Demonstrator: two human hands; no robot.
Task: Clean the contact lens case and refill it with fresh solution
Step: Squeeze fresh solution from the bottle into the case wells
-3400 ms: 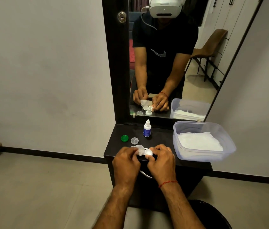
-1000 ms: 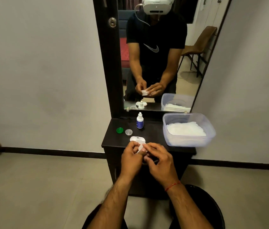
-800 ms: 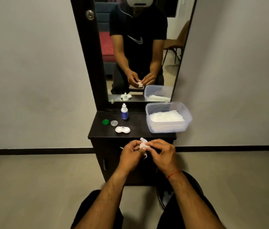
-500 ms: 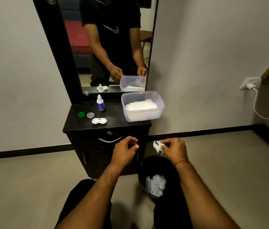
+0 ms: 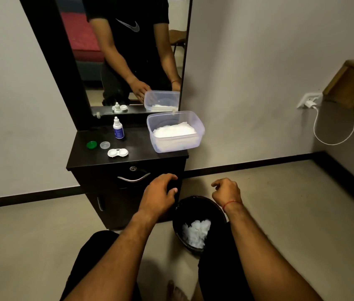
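Note:
The white contact lens case (image 5: 117, 152) lies open on the dark cabinet top (image 5: 91, 158), both wells uncovered. Its green cap (image 5: 91, 144) and clear cap (image 5: 104, 145) sit just behind it to the left. A small solution bottle (image 5: 118, 128) with a blue label stands upright near the mirror. My left hand (image 5: 158, 194) hovers in front of the cabinet drawer, fingers loosely curled, holding nothing. My right hand (image 5: 226, 191) hangs over the black bin (image 5: 200, 224), also empty, fingers loosely bent. Crumpled white tissues (image 5: 196, 232) lie inside the bin.
A clear plastic tub (image 5: 175, 131) of white tissues stands at the cabinet's right end, overhanging the edge. A mirror (image 5: 124, 51) rises behind. The drawer handle (image 5: 133, 178) is below the top. A wall socket with a white cable (image 5: 309, 103) is at right.
The lens case was set down on the cabinet. My hands drew back toward the bin, and my right hand let go of the white tissue it pinched half a second ago.

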